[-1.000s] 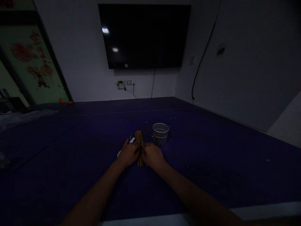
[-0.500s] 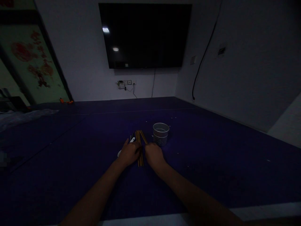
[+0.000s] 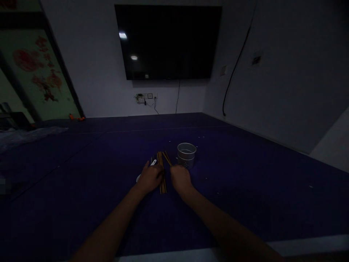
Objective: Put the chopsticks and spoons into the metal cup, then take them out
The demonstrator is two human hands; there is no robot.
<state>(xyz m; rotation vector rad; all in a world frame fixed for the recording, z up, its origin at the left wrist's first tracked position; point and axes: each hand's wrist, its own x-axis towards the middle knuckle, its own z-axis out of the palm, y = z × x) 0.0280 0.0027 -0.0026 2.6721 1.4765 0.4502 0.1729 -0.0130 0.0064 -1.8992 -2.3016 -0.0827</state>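
Observation:
My left hand point(image 3: 148, 179) bends over a bundle of chopsticks point(image 3: 163, 187) lying lengthwise on the purple mat, its fingers closed on them. Under and beside that hand lies a white-handled spoon point(image 3: 153, 162), with its round end partly showing at the left; dark utensil ends stick out next to it. My right hand point(image 3: 181, 179) is closed around two chopsticks point(image 3: 167, 158), which point away from me and spread slightly at the tips. Just beyond the right hand stands an upright silvery utensil holder point(image 3: 187, 155) with holes in its side. The right fingertips are hidden.
The purple mat point(image 3: 114, 203) carries small white specks. A television point(image 3: 169, 42) hangs on the wall ahead, above sockets with cables point(image 3: 144, 97). Crumpled clear plastic point(image 3: 35, 134) lies at the far left, near a door with red decorations point(image 3: 46, 69).
My right hand has shifted slightly right, away from the bundle, and two separate chopstick tips now show in it. The left hand and the holder have hardly moved.

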